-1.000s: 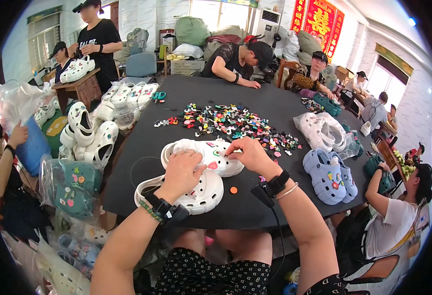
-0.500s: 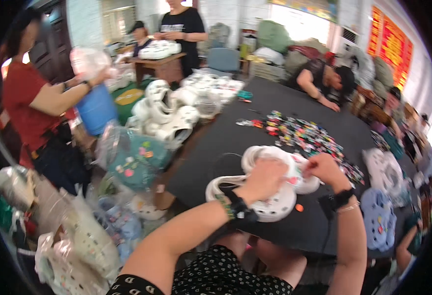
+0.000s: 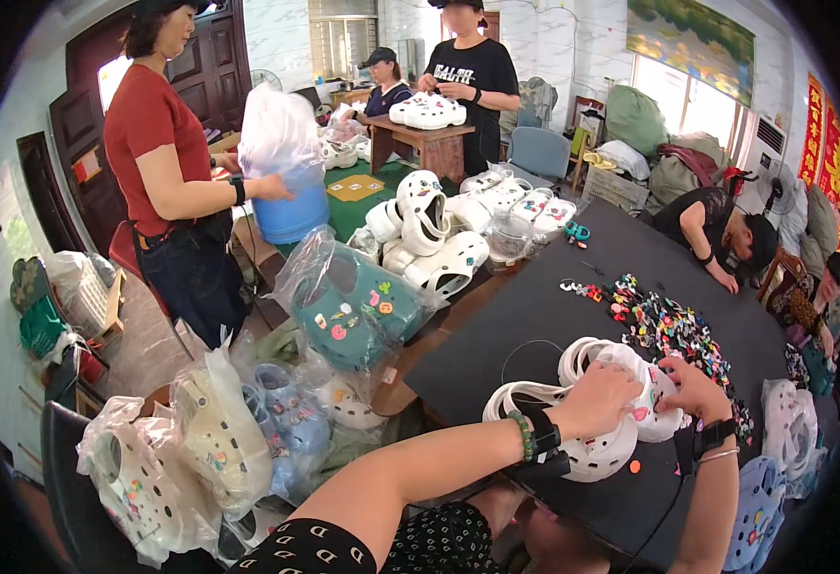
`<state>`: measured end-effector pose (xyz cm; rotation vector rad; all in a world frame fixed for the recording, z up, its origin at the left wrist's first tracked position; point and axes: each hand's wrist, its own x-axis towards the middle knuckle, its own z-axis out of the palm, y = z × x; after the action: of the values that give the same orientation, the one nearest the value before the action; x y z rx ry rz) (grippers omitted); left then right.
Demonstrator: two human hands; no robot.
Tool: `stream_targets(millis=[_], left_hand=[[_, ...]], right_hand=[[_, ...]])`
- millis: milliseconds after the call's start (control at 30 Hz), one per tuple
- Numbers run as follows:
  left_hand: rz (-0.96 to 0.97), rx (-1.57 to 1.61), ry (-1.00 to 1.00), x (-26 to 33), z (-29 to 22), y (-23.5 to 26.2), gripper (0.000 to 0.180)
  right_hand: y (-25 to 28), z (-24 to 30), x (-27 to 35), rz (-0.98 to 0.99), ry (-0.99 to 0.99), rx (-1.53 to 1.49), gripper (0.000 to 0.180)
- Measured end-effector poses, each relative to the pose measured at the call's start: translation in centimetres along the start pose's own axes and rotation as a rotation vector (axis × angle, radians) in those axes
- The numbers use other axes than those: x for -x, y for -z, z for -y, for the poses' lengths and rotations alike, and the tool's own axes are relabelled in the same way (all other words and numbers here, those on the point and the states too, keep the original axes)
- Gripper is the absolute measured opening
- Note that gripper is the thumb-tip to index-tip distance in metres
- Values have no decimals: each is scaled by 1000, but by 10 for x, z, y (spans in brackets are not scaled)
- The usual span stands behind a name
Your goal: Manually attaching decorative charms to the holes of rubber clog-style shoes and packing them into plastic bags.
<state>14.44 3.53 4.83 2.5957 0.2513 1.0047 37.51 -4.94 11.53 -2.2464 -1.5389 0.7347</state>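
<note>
A pair of white clogs lies in front of me on the dark table. My left hand point(image 3: 604, 394) grips the far clog point(image 3: 642, 362) from above, its fingers curled over the upper. My right hand point(image 3: 693, 390) holds the same clog's toe between thumb and fingers, beside a pink charm point(image 3: 641, 413). The near clog point(image 3: 600, 453) lies under my left wrist, its heel strap toward the left. A small orange charm point(image 3: 635, 467) rests on the table just in front of the clogs. Whether a small charm is between my right fingers is hidden.
A heap of colourful charms point(image 3: 669, 325) spreads beyond the clogs. Blue clogs point(image 3: 757, 512) and bagged white clogs point(image 3: 785, 426) sit at the right. Bagged teal clogs point(image 3: 353, 311) and piled white clogs point(image 3: 430, 230) are left. Several people stand or sit around, one handling a blue bucket point(image 3: 291, 215).
My view has swung left, so the table appears farther right and lower. My right hand has gone from a pinch beside the clog to a hold on its toe. My left hand stays on the clog.
</note>
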Motion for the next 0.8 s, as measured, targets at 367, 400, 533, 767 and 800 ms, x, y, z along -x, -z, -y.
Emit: stream_targets(millis=[367, 400, 533, 767, 800], left_hand=[[0, 20, 0, -3, 1, -1, 23], [-5, 15, -1, -1, 3, -1, 23], [-37, 21, -5, -1, 3, -1, 23], [-44, 35, -12, 0, 1, -1, 22], [-45, 34, -13, 0, 1, -2, 22]], right_hand=[[-10, -1, -1, -50, 29, -20, 76], [-8, 2, 4, -43, 38, -53, 73], [-10, -20, 17, 53, 133, -549, 68], [-18, -29, 20, -6, 162, -649, 63], [-17, -30, 19, -7, 136, -615, 63]])
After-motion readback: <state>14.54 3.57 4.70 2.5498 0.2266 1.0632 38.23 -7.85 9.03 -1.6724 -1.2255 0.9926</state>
